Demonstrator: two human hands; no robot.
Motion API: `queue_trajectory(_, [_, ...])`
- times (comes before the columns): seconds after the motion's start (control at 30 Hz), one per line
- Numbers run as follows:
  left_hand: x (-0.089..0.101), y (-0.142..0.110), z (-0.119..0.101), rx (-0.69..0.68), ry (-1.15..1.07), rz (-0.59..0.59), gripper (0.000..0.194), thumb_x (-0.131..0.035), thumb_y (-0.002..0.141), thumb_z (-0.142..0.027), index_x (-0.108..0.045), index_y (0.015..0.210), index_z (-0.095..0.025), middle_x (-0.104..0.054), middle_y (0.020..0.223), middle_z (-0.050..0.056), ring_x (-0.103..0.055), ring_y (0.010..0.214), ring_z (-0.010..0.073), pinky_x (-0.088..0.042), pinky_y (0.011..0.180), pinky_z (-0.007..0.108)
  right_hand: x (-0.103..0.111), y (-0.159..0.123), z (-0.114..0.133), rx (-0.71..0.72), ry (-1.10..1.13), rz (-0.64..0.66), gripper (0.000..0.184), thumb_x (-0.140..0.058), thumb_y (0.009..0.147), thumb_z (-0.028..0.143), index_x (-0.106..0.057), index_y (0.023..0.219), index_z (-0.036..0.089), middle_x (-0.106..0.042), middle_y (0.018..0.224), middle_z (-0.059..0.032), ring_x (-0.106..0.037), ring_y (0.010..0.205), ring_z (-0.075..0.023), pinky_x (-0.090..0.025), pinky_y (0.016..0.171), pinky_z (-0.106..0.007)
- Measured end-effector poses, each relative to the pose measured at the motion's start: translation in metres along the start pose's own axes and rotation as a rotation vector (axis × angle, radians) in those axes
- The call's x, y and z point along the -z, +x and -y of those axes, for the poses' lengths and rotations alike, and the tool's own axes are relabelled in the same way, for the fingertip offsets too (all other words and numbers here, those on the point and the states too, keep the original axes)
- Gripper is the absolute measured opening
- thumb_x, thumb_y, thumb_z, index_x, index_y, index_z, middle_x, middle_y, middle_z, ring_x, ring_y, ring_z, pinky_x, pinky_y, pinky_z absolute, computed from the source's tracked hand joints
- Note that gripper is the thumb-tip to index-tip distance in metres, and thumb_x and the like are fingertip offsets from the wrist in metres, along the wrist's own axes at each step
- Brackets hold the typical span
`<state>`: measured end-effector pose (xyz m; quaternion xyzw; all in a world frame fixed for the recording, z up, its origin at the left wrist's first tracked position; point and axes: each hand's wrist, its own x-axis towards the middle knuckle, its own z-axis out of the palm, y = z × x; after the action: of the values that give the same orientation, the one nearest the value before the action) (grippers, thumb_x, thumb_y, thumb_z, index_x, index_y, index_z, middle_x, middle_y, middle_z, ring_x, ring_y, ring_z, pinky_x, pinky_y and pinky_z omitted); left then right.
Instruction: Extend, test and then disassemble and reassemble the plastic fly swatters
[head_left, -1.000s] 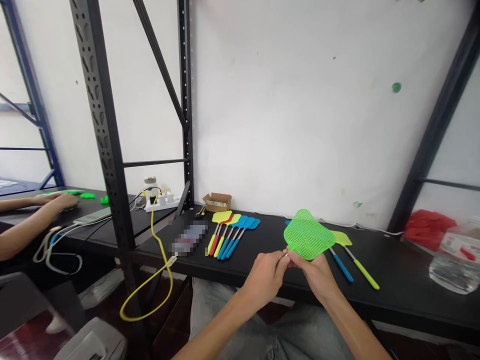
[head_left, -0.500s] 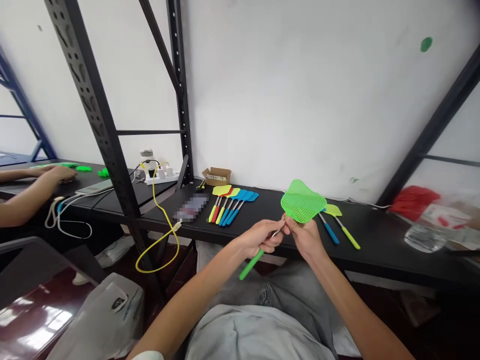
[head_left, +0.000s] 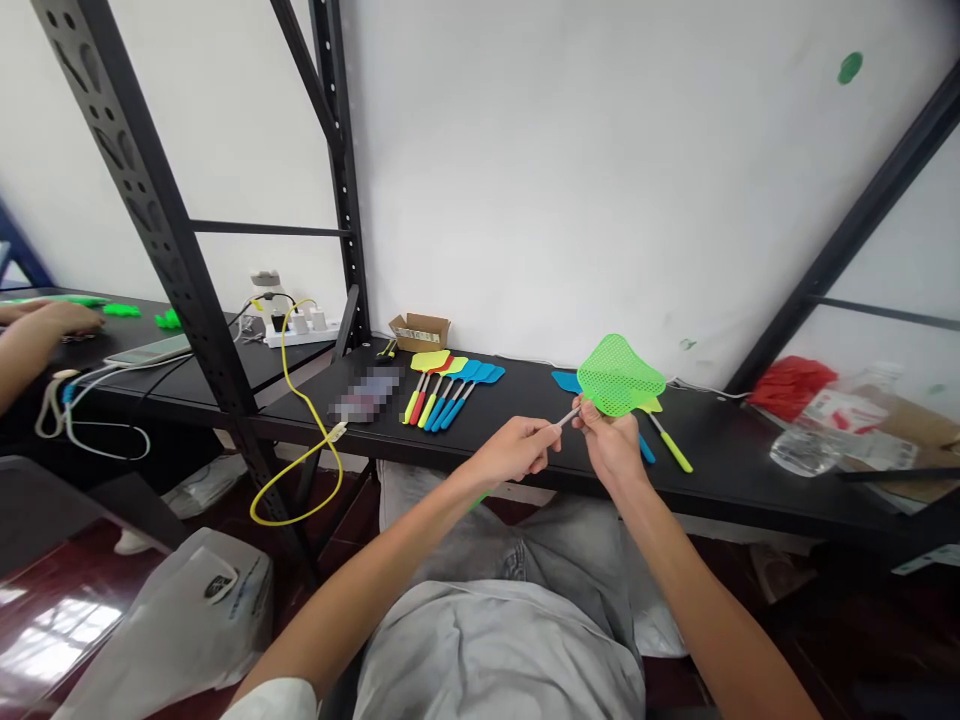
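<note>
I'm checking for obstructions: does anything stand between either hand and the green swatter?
Nothing visible does: the left hand already grips the green swatter by its shaft, and the right hand holds it near its mesh head.

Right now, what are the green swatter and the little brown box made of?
The green swatter: bright, evenly coloured mesh head, probably plastic; smooth pale shaft, maybe metal. The brown box: likely cardboard, dull, with a folded-open top.

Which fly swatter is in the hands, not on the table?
The green swatter: the left hand holds its shaft and the right hand grips near its head. The yellow, red and blue swatters lie on the black table.
</note>
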<state>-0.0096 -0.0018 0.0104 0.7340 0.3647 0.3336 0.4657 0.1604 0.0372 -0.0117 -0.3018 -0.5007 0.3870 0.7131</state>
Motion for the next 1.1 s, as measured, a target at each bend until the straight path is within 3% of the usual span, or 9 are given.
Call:
queue_trajectory(0.07, [0.006,0.0,-0.002,0.103,-0.193,0.155,0.037,-0.04,0.09,-0.051,-0.054,0.084,-0.018,-0.036,0.049,-0.008,-0.021,0.038,0.0058,-0.015,0.039,0.019,0.004,0.004,0.007,0.004,0.0,0.01,0.028,-0.083,0.064,0.04,-0.065,0.072,0.02,-0.062,0.08,-0.0039,-0.053,0.068,-0.0148,-0.044,0.056,-0.028])
queue_trajectory(0.13, [0.008,0.0,-0.003,0.119,-0.238,0.218,0.036,-0.041,0.089,-0.052,-0.053,0.085,-0.018,-0.037,0.048,-0.008,-0.019,0.037,0.005,-0.013,0.037,0.018,0.009,0.007,0.014,0.002,-0.002,0.017,0.027,-0.082,0.065,0.039,-0.066,0.073,0.02,-0.062,0.08,-0.0036,-0.053,0.068,-0.0146,-0.043,0.055,-0.027])
queue_trajectory(0.33, [-0.001,-0.004,-0.001,-0.106,0.02,0.0,0.035,-0.04,0.092,-0.045,-0.06,0.092,-0.016,-0.056,0.058,-0.003,-0.042,0.04,0.0061,-0.031,0.04,0.017,0.009,0.0,0.016,0.062,-0.105,0.048,0.022,-0.081,0.069,0.036,-0.068,0.075,0.019,-0.064,0.08,-0.0039,-0.051,0.063,-0.0135,-0.042,0.056,-0.028])
queue_trajectory(0.47, [-0.007,-0.001,0.002,-0.179,-0.026,-0.069,0.038,-0.04,0.093,-0.05,-0.057,0.09,-0.016,-0.051,0.053,-0.005,-0.043,0.037,0.0058,-0.03,0.039,0.016,-0.004,-0.012,0.009,0.028,-0.117,0.118,0.023,-0.078,0.073,0.039,-0.067,0.074,0.019,-0.063,0.079,-0.0041,-0.05,0.061,-0.0134,-0.044,0.059,-0.03])
queue_trajectory(0.6, [-0.011,0.004,0.007,-0.088,-0.222,0.061,0.042,-0.037,0.092,-0.057,-0.047,0.081,-0.018,-0.043,0.043,-0.008,-0.032,0.029,0.0056,-0.023,0.033,0.016,-0.002,-0.005,0.01,-0.047,0.005,0.079,0.029,-0.081,0.067,0.042,-0.065,0.075,0.019,-0.062,0.081,-0.0034,-0.049,0.062,-0.0122,-0.043,0.055,-0.028])
queue_trajectory(0.73, [-0.016,0.001,0.005,-0.02,-0.313,0.23,0.043,-0.037,0.092,-0.059,-0.045,0.078,-0.019,-0.042,0.041,-0.009,-0.028,0.029,0.0054,-0.022,0.033,0.017,0.033,0.019,0.028,-0.034,0.068,-0.076,0.036,-0.087,0.058,0.044,-0.065,0.074,0.021,-0.058,0.077,-0.001,-0.047,0.061,-0.0108,-0.042,0.054,-0.025])
queue_trajectory(0.9, [-0.018,-0.004,-0.002,-0.116,0.007,0.206,0.041,-0.033,0.095,-0.053,-0.046,0.077,-0.02,-0.046,0.046,-0.006,-0.037,0.034,0.0081,-0.029,0.04,0.019,0.07,0.035,0.047,-0.013,0.068,-0.105,0.032,-0.088,0.059,0.037,-0.067,0.078,0.02,-0.059,0.077,0.0002,-0.041,0.056,-0.0076,-0.04,0.053,-0.024])
queue_trajectory(1.1, [-0.007,-0.002,-0.001,-0.274,0.654,-0.14,0.04,-0.035,0.097,-0.046,-0.053,0.071,-0.021,-0.055,0.063,0.0,-0.052,0.06,0.0155,-0.029,0.057,0.025,0.063,0.035,0.041,-0.032,0.097,-0.134,0.03,-0.087,0.06,0.034,-0.067,0.077,0.019,-0.062,0.081,0.0,-0.041,0.055,-0.0067,-0.04,0.051,-0.023])
